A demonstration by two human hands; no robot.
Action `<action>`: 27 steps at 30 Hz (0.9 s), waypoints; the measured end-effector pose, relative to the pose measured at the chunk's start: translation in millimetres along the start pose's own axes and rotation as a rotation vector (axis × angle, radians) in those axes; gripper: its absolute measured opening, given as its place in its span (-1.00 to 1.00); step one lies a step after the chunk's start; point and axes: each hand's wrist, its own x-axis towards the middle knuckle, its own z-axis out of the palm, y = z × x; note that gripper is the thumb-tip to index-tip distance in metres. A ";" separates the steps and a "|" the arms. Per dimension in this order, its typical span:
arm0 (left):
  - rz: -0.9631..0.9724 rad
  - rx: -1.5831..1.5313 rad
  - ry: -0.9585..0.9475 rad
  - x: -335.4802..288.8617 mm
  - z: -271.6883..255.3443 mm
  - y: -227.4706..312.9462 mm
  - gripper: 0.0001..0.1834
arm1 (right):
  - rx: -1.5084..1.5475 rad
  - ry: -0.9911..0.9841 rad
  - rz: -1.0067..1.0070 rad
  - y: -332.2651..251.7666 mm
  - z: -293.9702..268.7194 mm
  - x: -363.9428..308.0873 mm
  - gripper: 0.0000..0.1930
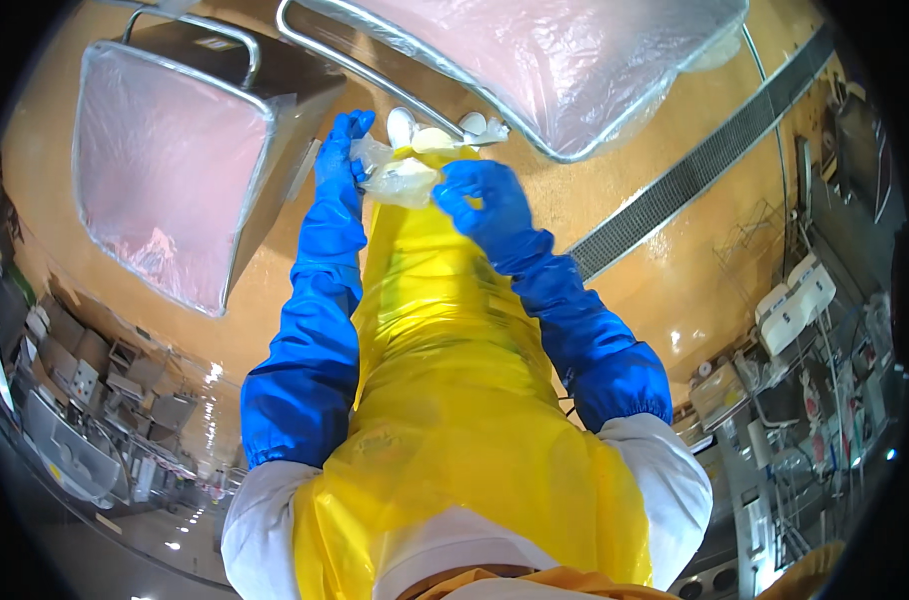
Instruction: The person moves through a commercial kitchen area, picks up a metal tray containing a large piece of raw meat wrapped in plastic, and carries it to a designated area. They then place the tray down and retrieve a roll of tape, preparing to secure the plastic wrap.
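Observation:
In front of my yellow apron (pixel 455 400) hangs a small, crumpled clear plastic bag (pixel 400 183). Something pale shows through it, too unclear to name. My left hand (pixel 343 152), in a long blue glove, is closed on the bag's left end. At the bag's right end is my right hand (pixel 483 203), gloved the same way, with its fingers curled and pinched at the edge. The tips of my white boots (pixel 403 127) show past the apron's lower edge.
A metal cart (pixel 175 170) holding pink contents under clear plastic stands to the left. A bigger, similarly covered cart (pixel 565 70) is ahead. A dark drain grate (pixel 695 160) crosses the wet tan floor on the right. Equipment lines both sides.

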 end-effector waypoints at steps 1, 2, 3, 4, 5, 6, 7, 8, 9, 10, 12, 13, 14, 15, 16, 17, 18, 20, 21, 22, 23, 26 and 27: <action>0.012 -0.076 0.012 -8.5 10.1 10.4 -0.44 | -0.097 -0.079 -0.098 -14.2 4.8 7.4 -0.53; -0.018 -0.123 0.019 -12.6 14.8 17.9 -0.43 | -0.163 -0.098 -0.161 -29.8 7.7 22.0 -0.43; -0.047 -0.174 0.025 -16.1 18.0 24.0 -0.41 | -0.224 -0.094 -0.268 -34.1 13.9 31.6 -0.43; -0.081 -0.225 0.030 -20.4 20.9 30.6 -0.40 | -0.284 -0.089 -0.371 -36.4 19.9 42.6 -0.42; -0.074 -0.212 0.051 -24.3 23.7 39.3 -0.40 | -0.341 -0.083 -0.475 -36.9 24.8 55.7 -0.41; -0.065 -0.201 0.073 -28.0 26.4 49.0 -0.39 | -0.326 -0.077 -0.605 -10.3 34.9 63.1 -0.36; -0.066 -0.191 0.097 -30.7 24.1 54.5 -0.39 | -0.320 -0.133 -0.565 -12.9 36.5 71.9 -0.37; -0.074 -0.193 0.089 -29.1 17.9 58.4 -0.38 | -0.315 -0.188 -0.524 -18.9 37.2 80.4 -0.38; -0.080 -0.191 0.072 -22.0 11.4 63.5 -0.38 | -0.315 -0.234 -0.482 -27.6 36.5 89.4 -0.39; -0.087 -0.194 0.067 -20.2 3.9 68.5 -0.38 | -0.232 -0.319 -0.400 -49.4 30.5 99.8 -0.40; -0.084 -0.270 0.085 -21.2 -5.9 79.0 -0.39 | -0.084 -0.308 -0.269 -57.4 36.6 112.2 -0.35; -0.083 -0.306 0.089 -21.6 -8.8 86.3 -0.40 | -0.013 -0.298 -0.202 -60.5 40.1 119.6 -0.32; -0.072 -0.344 0.075 -24.2 -12.1 93.4 -0.41 | -0.035 -0.394 -0.158 -60.3 42.6 128.5 -0.26; -0.066 -0.382 0.058 -30.8 -11.9 101.2 -0.42 | -0.116 -0.449 -0.280 -63.1 47.9 137.5 -0.30; -0.059 -0.418 0.039 -33.1 -14.7 107.8 -0.42 | -0.195 -0.502 -0.401 -67.2 54.2 146.9 -0.33; -0.083 -0.439 0.026 -29.0 -20.2 112.1 -0.44 | -0.274 -0.552 -0.522 -70.7 61.1 155.3 -0.36; -0.103 -0.465 0.015 -24.4 -27.5 115.8 -0.46 | -0.278 -0.606 -0.438 -66.9 70.7 159.1 -0.42; -0.079 -0.454 0.061 -9.8 -43.8 121.9 -0.50 | -0.286 -0.694 -0.265 -52.5 89.3 161.3 -0.52; -0.034 -0.429 0.125 0.7 -57.1 121.1 -0.52 | -0.169 -0.717 -0.138 -61.4 94.4 164.1 -0.57; 0.010 -0.403 0.191 7.2 -67.4 122.3 -0.54 | -0.052 -0.737 -0.009 -77.9 94.5 164.4 -0.61; 0.065 -0.369 0.262 12.7 -76.5 123.2 -0.55 | 0.063 -0.752 0.122 -92.1 95.8 163.8 -0.65; 0.234 -0.281 0.407 31.1 -92.4 121.7 -0.58 | 0.105 -0.634 0.308 -115.4 100.8 160.1 -0.64; 0.307 -0.264 0.428 35.1 -95.7 124.0 -0.58 | 0.133 -0.583 0.313 -119.3 103.2 160.2 -0.65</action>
